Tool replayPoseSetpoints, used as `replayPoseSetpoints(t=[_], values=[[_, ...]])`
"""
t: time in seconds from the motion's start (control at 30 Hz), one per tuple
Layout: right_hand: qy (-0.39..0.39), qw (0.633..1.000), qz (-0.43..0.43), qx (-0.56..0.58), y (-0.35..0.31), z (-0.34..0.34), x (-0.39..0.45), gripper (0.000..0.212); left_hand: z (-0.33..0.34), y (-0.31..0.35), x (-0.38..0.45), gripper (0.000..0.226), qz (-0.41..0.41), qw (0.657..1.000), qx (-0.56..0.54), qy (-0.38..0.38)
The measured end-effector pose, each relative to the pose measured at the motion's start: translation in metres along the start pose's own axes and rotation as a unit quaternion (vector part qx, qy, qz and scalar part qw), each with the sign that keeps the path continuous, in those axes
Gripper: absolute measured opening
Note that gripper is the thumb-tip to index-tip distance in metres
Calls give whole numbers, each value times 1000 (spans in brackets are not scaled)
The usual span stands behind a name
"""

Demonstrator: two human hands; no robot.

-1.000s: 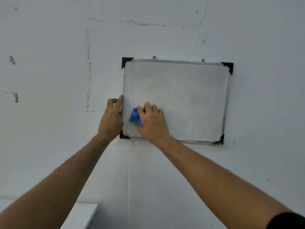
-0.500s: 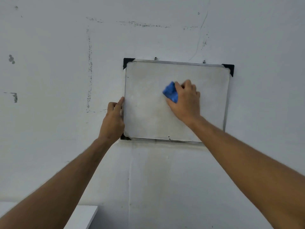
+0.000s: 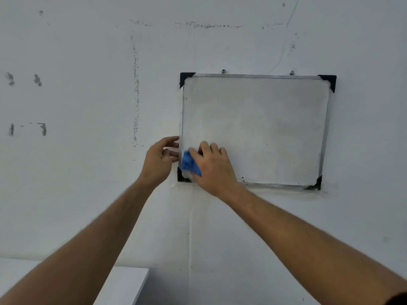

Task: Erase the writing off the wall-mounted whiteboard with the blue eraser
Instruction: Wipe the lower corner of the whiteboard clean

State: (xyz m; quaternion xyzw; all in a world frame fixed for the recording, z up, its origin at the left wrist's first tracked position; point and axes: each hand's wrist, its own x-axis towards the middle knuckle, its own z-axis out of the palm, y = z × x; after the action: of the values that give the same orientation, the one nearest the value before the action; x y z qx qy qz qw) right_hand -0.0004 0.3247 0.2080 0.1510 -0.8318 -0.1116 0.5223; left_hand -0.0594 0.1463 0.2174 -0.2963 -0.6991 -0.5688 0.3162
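Eraser [image 3: 190, 164] half hidden under gripping right hand [image 3: 212, 167] at whiteboard [image 3: 255, 128] lower-left corner; left hand [image 3: 159, 160], fingers loose, beside frame.

right hand [image 3: 212, 167] pressing blue eraser [image 3: 189, 163] on whiteboard [image 3: 264, 119] lower-left corner

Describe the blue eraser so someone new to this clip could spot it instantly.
Find the whiteboard hung on the wall, then its lower left corner. There the right hand presses the eraser to the board. It is the only bright blue thing in view.
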Motion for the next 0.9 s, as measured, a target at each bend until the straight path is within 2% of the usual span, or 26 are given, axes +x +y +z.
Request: replayPoseSetpoints(t=[0.1, 0.2, 0.27, 0.33, 0.43, 0.47, 0.57, 0.67, 0.73, 0.8, 0.9], values=[[-53, 997, -61, -14, 12, -1, -30, 63, 2, 4, -4, 47, -3, 1000, 3, 6], [-99, 993, -58, -19, 28, -15, -42, 60, 6, 7, -8, 45, 3, 1000, 9, 30], [-109, 994, -10, 4, 39, -25, -49, 56, 10, 9, -12, 41, 22, 997, 45, 56], [-101, 989, 69, 80, 50, -35, -56, 57, 17, 12, -17, 31, 43, 992, 72, 89], [-69, 959, 182, 206, 59, -47, -62, 60, 30, 25, -29, 16, 81, 986, 79, 120], [-57, 944, 213, 246, 59, -50, -62, 59, 34, 29, -32, 12, 99, 986, 77, 109], [-36, 878, 296, 374, 58, -62, -55, 49, 40, 40, -46, 29, 136, 988, 72, 5], [-53, 768, 355, 530, 59, -73, -47, 45, 44, 50, -57, 52, 57, 983, 82, -153], [-64, 718, 368, 588, 60, -75, -45, 41, 46, 53, -60, 71, -12, 967, 93, -235], [-63, 679, 367, 632, 59, -73, -47, 34, 49, 55, -59, 67, -37, 959, 70, -273], [-72, 650, 359, 666, 58, -69, -50, 30, 45, 57, -60, 44, -51, 964, 64, -254]])
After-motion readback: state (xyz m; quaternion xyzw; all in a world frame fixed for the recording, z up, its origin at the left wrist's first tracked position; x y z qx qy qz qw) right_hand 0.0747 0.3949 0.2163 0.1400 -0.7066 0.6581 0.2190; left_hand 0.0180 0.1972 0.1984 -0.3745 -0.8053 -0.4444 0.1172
